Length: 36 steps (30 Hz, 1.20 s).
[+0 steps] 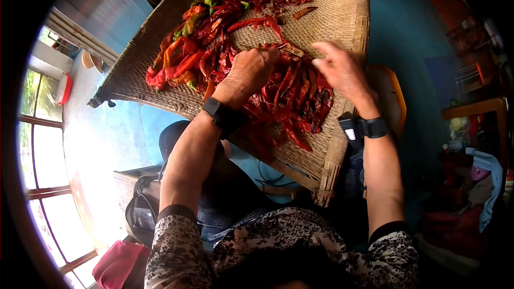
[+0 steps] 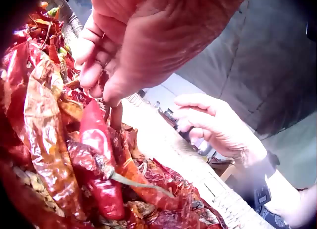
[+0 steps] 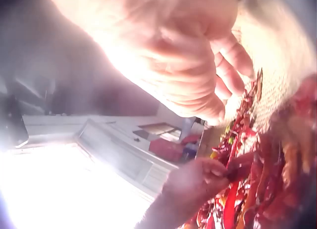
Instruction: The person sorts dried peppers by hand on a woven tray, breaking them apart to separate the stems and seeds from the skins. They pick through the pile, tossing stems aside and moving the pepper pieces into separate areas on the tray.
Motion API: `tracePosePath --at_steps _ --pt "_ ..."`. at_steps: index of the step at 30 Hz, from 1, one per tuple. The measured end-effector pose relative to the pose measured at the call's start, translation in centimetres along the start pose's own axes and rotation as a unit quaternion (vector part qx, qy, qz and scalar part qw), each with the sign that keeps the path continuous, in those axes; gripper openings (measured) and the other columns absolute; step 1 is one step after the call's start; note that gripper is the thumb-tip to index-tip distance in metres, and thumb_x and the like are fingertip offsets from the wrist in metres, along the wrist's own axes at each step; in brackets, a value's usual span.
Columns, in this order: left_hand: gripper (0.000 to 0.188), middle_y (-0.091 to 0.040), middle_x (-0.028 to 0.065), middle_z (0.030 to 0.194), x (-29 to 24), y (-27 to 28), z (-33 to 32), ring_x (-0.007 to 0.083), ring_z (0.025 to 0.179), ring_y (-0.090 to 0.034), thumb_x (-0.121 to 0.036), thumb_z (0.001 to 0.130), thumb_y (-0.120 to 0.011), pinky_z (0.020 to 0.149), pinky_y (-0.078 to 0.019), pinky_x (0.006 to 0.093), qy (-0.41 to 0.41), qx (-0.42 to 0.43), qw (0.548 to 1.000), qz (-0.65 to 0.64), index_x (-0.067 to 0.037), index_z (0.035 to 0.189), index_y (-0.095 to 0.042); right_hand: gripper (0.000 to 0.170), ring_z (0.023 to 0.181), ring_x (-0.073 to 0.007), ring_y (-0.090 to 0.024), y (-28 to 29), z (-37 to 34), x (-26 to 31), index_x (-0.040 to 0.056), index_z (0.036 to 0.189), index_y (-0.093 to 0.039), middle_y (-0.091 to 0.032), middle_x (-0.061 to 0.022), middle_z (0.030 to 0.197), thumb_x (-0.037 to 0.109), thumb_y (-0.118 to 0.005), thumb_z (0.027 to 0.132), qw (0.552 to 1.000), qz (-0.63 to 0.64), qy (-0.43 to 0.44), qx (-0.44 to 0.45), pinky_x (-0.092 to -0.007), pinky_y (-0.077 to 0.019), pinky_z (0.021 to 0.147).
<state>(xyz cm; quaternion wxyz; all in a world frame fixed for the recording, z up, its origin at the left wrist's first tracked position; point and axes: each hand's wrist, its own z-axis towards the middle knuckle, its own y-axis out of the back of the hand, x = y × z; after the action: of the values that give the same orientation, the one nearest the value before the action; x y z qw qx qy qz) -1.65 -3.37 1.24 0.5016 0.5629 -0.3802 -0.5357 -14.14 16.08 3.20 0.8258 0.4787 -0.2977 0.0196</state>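
Note:
Red, orange and a few green peppers [image 1: 187, 61], many wrinkled and dried, lie heaped on a woven tray [image 1: 337, 16]. Over the middle of the heap, my left hand [image 1: 251, 69] pinches a dark red dried pepper between thumb and fingers; the left wrist view shows this hand [image 2: 148, 46] close above the peppers [image 2: 96, 135]. My right hand [image 1: 342, 72] hovers at the heap's right side, fingers apart and slightly bent. Nothing shows between the fingers of the right hand [image 3: 173, 55] in the right wrist view.
The tray's thick rim [image 1: 361, 21] runs along the right. A dark bag [image 1: 142, 208] and a pink cloth [image 1: 120, 262] are at lower left, near bright windows. Clothes and other items [image 1: 482, 182] are piled at far right, beyond a blue floor [image 1: 399, 43].

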Motion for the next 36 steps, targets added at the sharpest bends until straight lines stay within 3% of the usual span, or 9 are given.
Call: tracePosePath --at_steps 5,10,17,24,27,29,32,33,36 --pt "0.019 -0.066 0.0146 0.085 -0.8 1.6 -1.0 0.0337 0.079 -0.064 -0.009 0.083 -0.062 0.066 -0.0513 0.0415 -0.109 -0.146 0.967 -0.181 -0.007 0.102 -0.059 0.029 0.092 -0.0357 -0.060 -3.3 1.3 2.3 -0.0047 0.107 -0.055 -0.058 -0.0174 0.107 0.004 -0.065 0.081 0.995 0.008 0.083 0.058 -0.0406 -0.0493 0.079" --pt "0.023 -0.066 0.0134 0.086 -0.3 2.3 -1.8 0.0335 0.081 -0.064 -0.008 0.083 -0.062 0.068 -0.0513 0.0409 -0.101 -0.130 0.973 -0.161 -0.008 0.105 -0.059 0.019 0.084 -0.0432 -0.058 -3.6 1.6 2.7 0.0003 0.100 -0.058 -0.062 -0.0197 0.086 0.000 -0.061 0.081 0.997 0.043 0.052 0.026 -0.0451 -0.0477 0.071" --pt "0.020 -0.064 0.0140 0.087 0.9 1.0 -1.2 0.0343 0.080 -0.063 -0.008 0.084 -0.059 0.067 -0.0510 0.0417 -0.031 -0.133 0.990 -0.048 -0.009 0.103 -0.059 0.017 0.063 -0.0108 -0.060 -0.3 0.8 -1.9 0.0045 0.103 -0.063 -0.064 -0.0036 0.074 0.013 -0.061 0.089 0.983 0.120 -0.043 -0.134 -0.0254 -0.0484 0.053" --pt "0.014 -0.063 0.0166 0.085 0.2 1.4 -1.0 0.0356 0.076 -0.063 -0.006 0.086 -0.054 0.061 -0.0507 0.0414 -0.044 -0.107 0.992 -0.052 -0.006 0.099 -0.059 0.024 0.068 -0.0090 -0.057 7.7 -3.3 -9.4 0.0004 0.110 -0.061 -0.064 -0.0047 0.082 0.015 -0.059 0.091 0.919 0.141 -0.151 -0.335 -0.0227 -0.0471 0.064" --pt "0.013 -0.063 0.0169 0.082 0.2 0.9 -0.5 0.0356 0.074 -0.063 -0.004 0.086 -0.053 0.061 -0.0504 0.0414 -0.065 -0.100 0.991 -0.056 -0.004 0.098 -0.058 0.031 0.085 -0.0296 -0.065 8.7 -4.7 -8.7 0.0040 0.118 -0.058 -0.064 -0.0173 0.102 0.016 -0.060 0.089 0.882 -0.298 -0.258 -0.261 -0.0381 -0.0510 0.076" --pt "0.012 -0.062 0.0171 0.082 0.1 0.5 -0.1 0.0356 0.074 -0.062 -0.003 0.086 -0.054 0.062 -0.0504 0.0411 -0.083 -0.136 0.982 -0.100 -0.003 0.098 -0.058 0.035 0.095 -0.0354 -0.062 7.8 -4.5 -8.8 0.0074 0.121 -0.056 -0.062 -0.0209 0.111 0.018 -0.061 0.088 0.894 -0.292 -0.214 -0.264 -0.0424 -0.0502 0.080" --pt "0.014 -0.063 0.0168 0.085 -1.7 1.5 -0.3 0.0342 0.075 -0.064 -0.005 0.085 -0.061 0.064 -0.0513 0.0402 -0.121 -0.157 0.954 -0.226 -0.002 0.099 -0.059 0.034 0.078 -0.0169 -0.062 4.9 -2.6 -6.2 0.0044 0.116 -0.060 -0.066 -0.0121 0.102 0.020 -0.064 0.086 0.966 0.043 -0.135 -0.216 -0.0312 -0.0506 0.068" --pt "0.014 -0.064 0.0164 0.084 -1.9 1.2 -0.3 0.0335 0.075 -0.064 -0.005 0.084 -0.062 0.064 -0.0516 0.0392 -0.122 -0.149 0.951 -0.241 -0.001 0.097 -0.059 0.036 0.075 -0.0138 -0.059 4.1 -2.1 -4.6 0.0025 0.117 -0.059 -0.066 -0.0091 0.101 0.021 -0.064 0.086 0.984 0.053 -0.065 -0.154 -0.0289 -0.0501 0.067" --pt "0.002 -0.060 0.0175 0.082 -3.3 1.9 -0.9 0.0353 0.076 -0.061 -0.002 0.087 -0.054 0.066 -0.0504 0.0398 -0.111 -0.153 0.917 -0.352 -0.001 0.089 -0.055 0.045 0.075 -0.0145 -0.060 1.0 -1.2 0.8 -0.0013 0.123 -0.055 -0.067 -0.0111 0.104 0.018 -0.067 0.085 0.980 0.176 -0.082 0.039 -0.0305 -0.0513 0.068"
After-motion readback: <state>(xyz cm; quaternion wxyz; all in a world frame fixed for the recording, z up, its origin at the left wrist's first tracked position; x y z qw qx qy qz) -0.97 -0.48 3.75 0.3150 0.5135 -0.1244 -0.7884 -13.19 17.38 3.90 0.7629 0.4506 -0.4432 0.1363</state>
